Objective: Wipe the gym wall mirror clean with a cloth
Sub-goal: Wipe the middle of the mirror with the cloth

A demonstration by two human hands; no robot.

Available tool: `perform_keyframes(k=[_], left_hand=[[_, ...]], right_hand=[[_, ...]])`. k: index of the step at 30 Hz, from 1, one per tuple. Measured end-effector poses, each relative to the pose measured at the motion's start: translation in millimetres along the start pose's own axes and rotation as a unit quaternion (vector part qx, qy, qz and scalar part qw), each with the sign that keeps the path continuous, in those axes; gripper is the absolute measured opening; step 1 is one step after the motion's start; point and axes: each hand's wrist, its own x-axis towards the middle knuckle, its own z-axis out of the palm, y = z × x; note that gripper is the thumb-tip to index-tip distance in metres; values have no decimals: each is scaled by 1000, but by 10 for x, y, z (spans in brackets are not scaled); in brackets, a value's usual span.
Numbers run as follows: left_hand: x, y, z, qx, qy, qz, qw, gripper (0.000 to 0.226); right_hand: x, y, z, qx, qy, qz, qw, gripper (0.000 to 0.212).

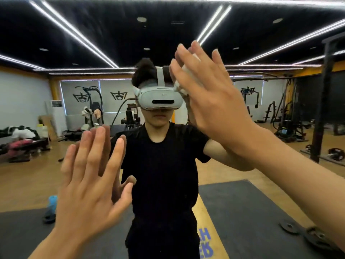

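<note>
Head view — left hand, right hand, fingers straight on one mirror — one cloth.

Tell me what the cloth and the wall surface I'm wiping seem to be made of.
Cloth: soft white fabric, or possibly tissue, with a matte look. It bunches into crumpled folds under the right hand. Mirror: apparently glass with a glossy finish, since it gives a sharp, bright reflection.
</note>
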Motion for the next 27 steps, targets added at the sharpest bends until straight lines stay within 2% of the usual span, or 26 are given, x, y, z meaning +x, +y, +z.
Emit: perform_keyframes(k=[7,12,17,21,24,27], left_hand=[[38,216,179,49,-1,-37,998,87],[70,273,172,51,16,-37,998,82],[45,262,185,50,16,-39,998,87],[24,212,174,56,18,-30,998,87],[6,187,161,54,18,-23,998,87],[-7,179,169,55,19,-21,998,84]], right_hand=[[-568,889,-396,-24,-30,39,999,48],[-450,700,-185,-5,0,80,997,52],[251,-61,164,14,23,-13,1000,52],[718,-642,396,12,11,-135,991,49],[764,-570,368,-15,-37,-202,979,52],[604,-73,159,3,-45,-200,979,51]])
